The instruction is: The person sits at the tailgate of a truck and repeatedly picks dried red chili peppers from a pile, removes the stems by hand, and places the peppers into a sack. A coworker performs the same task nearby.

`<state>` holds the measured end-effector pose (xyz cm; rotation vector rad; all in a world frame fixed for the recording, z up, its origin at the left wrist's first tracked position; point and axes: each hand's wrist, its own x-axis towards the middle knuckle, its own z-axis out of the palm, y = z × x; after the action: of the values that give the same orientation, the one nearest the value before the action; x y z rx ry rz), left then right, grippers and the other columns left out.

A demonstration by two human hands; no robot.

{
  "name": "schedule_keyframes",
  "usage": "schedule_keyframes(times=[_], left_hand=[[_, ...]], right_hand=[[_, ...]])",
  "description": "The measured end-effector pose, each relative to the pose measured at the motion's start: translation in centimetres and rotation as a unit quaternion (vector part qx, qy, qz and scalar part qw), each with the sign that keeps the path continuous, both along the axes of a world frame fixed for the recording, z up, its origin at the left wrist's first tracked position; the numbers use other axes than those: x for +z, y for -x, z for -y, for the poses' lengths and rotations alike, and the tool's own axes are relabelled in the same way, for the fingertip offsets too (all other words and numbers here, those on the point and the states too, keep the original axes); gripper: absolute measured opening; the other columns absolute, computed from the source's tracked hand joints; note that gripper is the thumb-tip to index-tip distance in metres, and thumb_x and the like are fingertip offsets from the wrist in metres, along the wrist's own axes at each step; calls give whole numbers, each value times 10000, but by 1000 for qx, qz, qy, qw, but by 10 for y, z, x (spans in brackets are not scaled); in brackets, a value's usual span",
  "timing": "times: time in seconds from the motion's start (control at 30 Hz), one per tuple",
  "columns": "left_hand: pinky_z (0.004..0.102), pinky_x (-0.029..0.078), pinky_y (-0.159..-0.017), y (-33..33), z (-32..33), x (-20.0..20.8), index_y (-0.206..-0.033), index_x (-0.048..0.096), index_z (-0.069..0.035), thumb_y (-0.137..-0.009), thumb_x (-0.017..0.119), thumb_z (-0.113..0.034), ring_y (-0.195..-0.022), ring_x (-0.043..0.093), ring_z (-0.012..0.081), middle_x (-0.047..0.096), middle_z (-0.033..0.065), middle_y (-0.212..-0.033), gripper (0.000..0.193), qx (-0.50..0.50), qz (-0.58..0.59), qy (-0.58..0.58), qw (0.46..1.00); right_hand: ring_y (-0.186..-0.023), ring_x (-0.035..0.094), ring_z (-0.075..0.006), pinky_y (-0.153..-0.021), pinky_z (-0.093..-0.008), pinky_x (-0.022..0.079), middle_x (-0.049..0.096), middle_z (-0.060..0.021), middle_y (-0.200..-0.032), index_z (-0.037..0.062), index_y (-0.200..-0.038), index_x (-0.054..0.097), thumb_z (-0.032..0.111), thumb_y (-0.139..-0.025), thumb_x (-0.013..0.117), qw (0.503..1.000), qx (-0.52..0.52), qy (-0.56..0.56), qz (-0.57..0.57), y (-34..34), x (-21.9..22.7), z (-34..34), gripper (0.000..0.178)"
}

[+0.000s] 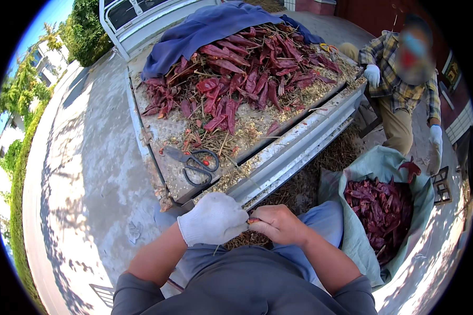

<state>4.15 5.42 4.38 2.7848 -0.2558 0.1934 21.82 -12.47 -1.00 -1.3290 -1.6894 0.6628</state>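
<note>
We pinch one small dried red chilli pepper (253,221) between both hands at six o'clock.

Our white-gloved left hand (213,219) and bare right hand (279,224) each clench on it; its long axis runs nine to three o'clock, mostly hidden. Black-handled steel scissors (197,164) lie at twelve o'clock, on the truck bed's grey metal tailgate (278,152).

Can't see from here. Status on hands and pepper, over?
Left hand gloved, right hand bare, both pinching one small red pepper. Scissors lie untouched on the truck bed. Nothing in the way.
</note>
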Motion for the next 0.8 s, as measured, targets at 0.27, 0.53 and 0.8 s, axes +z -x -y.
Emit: schedule_keyframes(times=[0.27,0.53,0.8], left_hand=[[483,541,-706,3,13,-12,-927,735,-134,-899,764,-282,-773,719,322,689,67,-755,153,129,1,-43,991],[491,606,-812,9,15,-22,-1367,666,-100,-908,756,-271,-956,770,343,773,107,-1047,498,195,-89,-10,977],[487,600,-727,19,8,-35,-1344,673,-169,-925,714,-225,-887,772,333,779,70,-961,425,168,-108,6,980]], right_hand=[[-637,530,-136,-596,-295,439,599,-14,-811,41,-1029,687,322,-1118,678,857,-218,68,-463,10,-51,-1,295],[-649,626,-130,-590,-303,481,639,-18,-806,14,-1044,688,194,-981,813,862,-418,72,-279,-103,-4,-59,228],[-919,755,-467,-826,-548,586,778,-236,-934,-5,-991,711,433,-907,832,841,-487,170,164,-135,3,-135,462]])
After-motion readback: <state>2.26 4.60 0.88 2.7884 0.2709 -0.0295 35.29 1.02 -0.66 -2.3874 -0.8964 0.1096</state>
